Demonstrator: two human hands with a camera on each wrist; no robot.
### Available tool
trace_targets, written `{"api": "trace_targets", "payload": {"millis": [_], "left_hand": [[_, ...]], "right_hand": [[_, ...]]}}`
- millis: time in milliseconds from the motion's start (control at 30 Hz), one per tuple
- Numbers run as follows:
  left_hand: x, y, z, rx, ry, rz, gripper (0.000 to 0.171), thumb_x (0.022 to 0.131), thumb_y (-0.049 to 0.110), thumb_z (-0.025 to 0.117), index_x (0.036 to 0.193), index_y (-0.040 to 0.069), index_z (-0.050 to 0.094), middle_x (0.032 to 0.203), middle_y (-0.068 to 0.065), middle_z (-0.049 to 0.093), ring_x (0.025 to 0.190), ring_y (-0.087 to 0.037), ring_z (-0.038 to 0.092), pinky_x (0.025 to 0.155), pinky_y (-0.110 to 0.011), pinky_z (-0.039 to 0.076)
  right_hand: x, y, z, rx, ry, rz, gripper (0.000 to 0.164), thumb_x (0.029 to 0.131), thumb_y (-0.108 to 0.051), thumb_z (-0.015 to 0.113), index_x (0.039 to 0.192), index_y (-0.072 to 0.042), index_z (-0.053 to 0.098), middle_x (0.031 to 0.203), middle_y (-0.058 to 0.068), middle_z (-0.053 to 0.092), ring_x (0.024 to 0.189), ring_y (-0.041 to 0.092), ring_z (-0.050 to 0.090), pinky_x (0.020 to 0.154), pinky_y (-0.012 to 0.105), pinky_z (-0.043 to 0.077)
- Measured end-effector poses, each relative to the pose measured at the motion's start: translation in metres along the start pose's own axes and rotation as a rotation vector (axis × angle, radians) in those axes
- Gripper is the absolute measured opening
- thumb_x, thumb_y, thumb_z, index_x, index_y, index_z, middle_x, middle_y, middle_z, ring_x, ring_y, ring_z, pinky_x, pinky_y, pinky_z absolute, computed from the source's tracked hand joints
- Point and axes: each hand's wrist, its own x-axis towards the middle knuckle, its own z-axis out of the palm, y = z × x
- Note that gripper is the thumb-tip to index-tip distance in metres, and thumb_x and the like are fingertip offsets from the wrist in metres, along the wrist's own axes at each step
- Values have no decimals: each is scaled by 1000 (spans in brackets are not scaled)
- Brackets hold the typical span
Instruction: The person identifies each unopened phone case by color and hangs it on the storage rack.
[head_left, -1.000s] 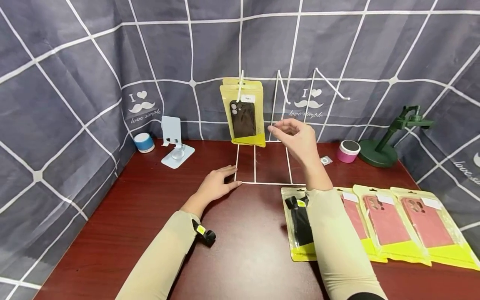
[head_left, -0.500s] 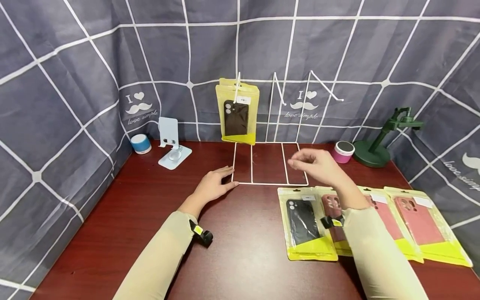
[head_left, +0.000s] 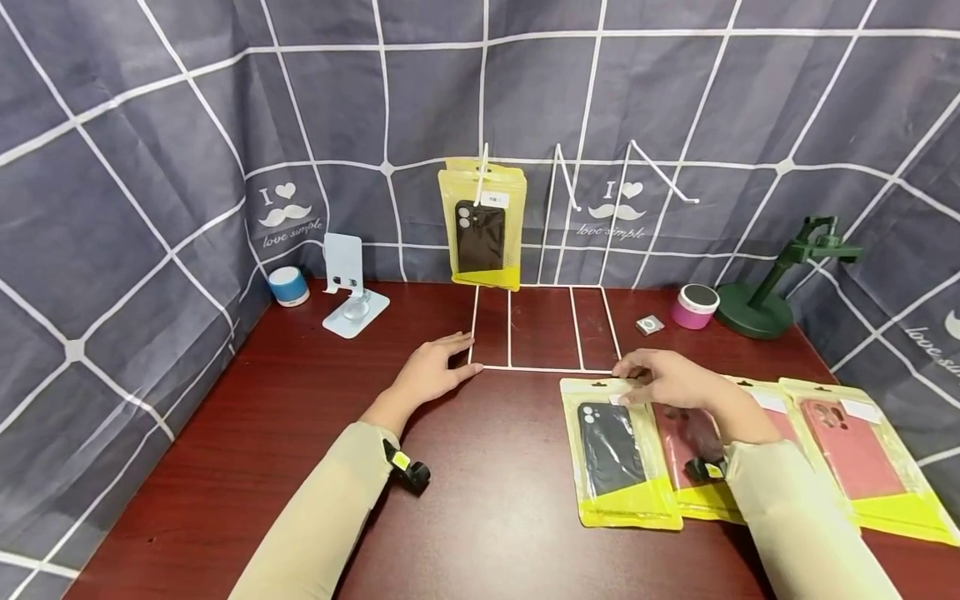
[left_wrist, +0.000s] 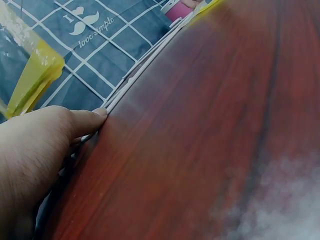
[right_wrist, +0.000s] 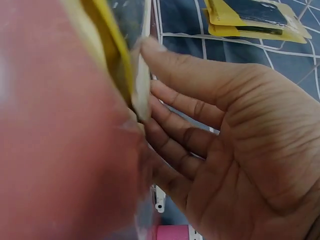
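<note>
My left hand [head_left: 427,372] rests at the front left corner of a white wire display rack [head_left: 543,368], fingers extended; the left wrist view shows its thumb [left_wrist: 95,120] lying along the wire. My right hand [head_left: 675,385] is at the top of a clear-and-yellow pouch with a black phone case [head_left: 611,450], which lies on the table. In the right wrist view, its thumb [right_wrist: 175,62] and curled fingers pinch the pouch's edge [right_wrist: 142,90]. Yellow pouches with a black phone case [head_left: 482,237] hang from the rack's left hook.
Pouches with pink phone cases [head_left: 847,437] overlap in a row on the right. A pink speaker [head_left: 696,307], a small square item [head_left: 649,324] and a green stand [head_left: 757,308] stand behind. Back left are a blue speaker [head_left: 288,286] and a light blue phone stand [head_left: 345,267].
My right hand has moved from beside the hanging pouches down and right to the top edge of the black-case pouch. My left hand has stayed on the rack's corner.
</note>
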Motion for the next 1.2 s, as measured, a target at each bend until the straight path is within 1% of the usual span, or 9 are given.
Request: {"api": "trace_targets", "payload": {"millis": [67,167,267,333,567,667,767,1000,1200], "left_hand": [[0,1,0,-4,-1,-2,66,93,55,65,144,13,58,149,-5,52,140,-20,45,114,-41,36],[-1,1,-1,-8,-4,-5,66,93,55,65,144,13,58,149,-6,52,140,-21,45,115,-42,36],[-1,1,-2,-1,-11,-10,66,93,55,65,144,13,57,149,-6,52,141,-20,44,115,-41,36],[-1,1,-2,1,-14,-9,66,93,55,65,144,13,57,149,-6,52,141,-20,44,115,-41,36],[1,3,-5,-11,-6,-8,66,93,53,67,144,12,57,149,-7,52,140,-21,45,114,-42,36],[-1,3,-5,-9,-21,-15,66,93,53,66,145,12,57,150,-7,51,141,-21,45,115,-41,36],[-1,4,-4,-12,-28,-18,66,94,53,66,145,12,56,150,-6,51,141,-21,44,115,-41,35],[-2,3,-3,-10,-28,-19,66,94,54,65,145,13,57,150,-5,51,141,-20,43,115,-40,34],[-1,2,-2,-14,-16,-16,66,93,52,67,145,12,57,149,-7,51,141,-22,44,115,-42,36]], "right_hand": [[1,1,2,1,-3,9,42,79,-26,87,111,-6,69,95,1,66,87,20,60,79,36,53],[3,2,5,7,-31,-1,28,84,-22,83,103,-7,68,86,-1,61,76,15,54,67,30,48],[3,3,6,26,-54,-13,15,88,-14,78,95,-10,65,80,-2,57,65,11,51,56,28,45],[2,4,6,36,-62,-16,12,91,-11,75,94,-10,64,79,-2,56,59,10,49,52,27,45],[1,4,4,49,-52,-29,8,98,-17,67,97,-11,62,77,-2,56,50,11,50,47,29,44],[2,5,4,18,-30,-51,12,100,-23,64,95,-14,61,76,-5,55,60,9,54,58,27,46],[2,7,5,20,-17,-54,17,101,-28,63,91,-15,59,74,-6,54,61,9,56,61,27,47],[-2,10,3,175,-65,46,15,100,-25,64,90,-14,60,64,6,56,40,22,56,37,36,47],[-2,12,3,214,-54,62,13,99,-22,65,92,-12,62,61,5,50,39,26,56,35,38,46]]}}
